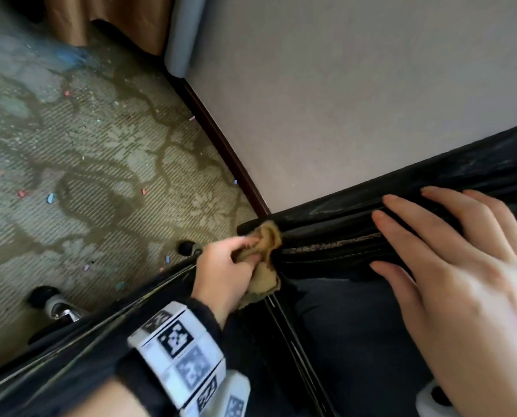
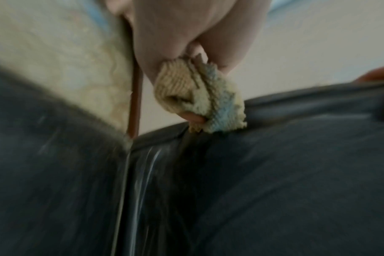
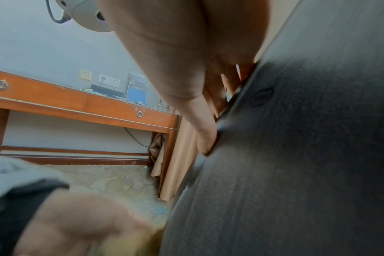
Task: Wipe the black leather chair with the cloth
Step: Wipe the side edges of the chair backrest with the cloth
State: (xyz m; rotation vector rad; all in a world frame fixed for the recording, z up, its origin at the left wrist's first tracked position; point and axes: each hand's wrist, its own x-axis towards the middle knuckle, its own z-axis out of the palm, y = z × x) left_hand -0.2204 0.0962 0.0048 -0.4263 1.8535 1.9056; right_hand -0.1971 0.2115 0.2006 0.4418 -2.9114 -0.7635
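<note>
The black leather chair [image 1: 341,236] fills the lower right of the head view, its top edge running up to the right. My left hand [image 1: 227,266] grips a bunched tan cloth [image 1: 266,251] and presses it against the chair's left corner seam. The left wrist view shows the cloth [image 2: 200,97] pinched between my fingers, touching the black leather [image 2: 274,173]. My right hand [image 1: 450,266] lies with straight fingers on the chair's top edge, holding nothing. Along the dark chair surface [image 3: 296,155] in the right wrist view, my right fingers [image 3: 206,136] rest on the edge.
A grey wall [image 1: 341,100] with a dark skirting board [image 1: 221,139] stands just behind the chair. Patterned carpet [image 1: 85,161] with small coloured scraps lies to the left. Chair castors [image 1: 51,302] sit on it. A wooden desk [image 3: 81,104] and tan curtain [image 3: 178,155] stand beyond.
</note>
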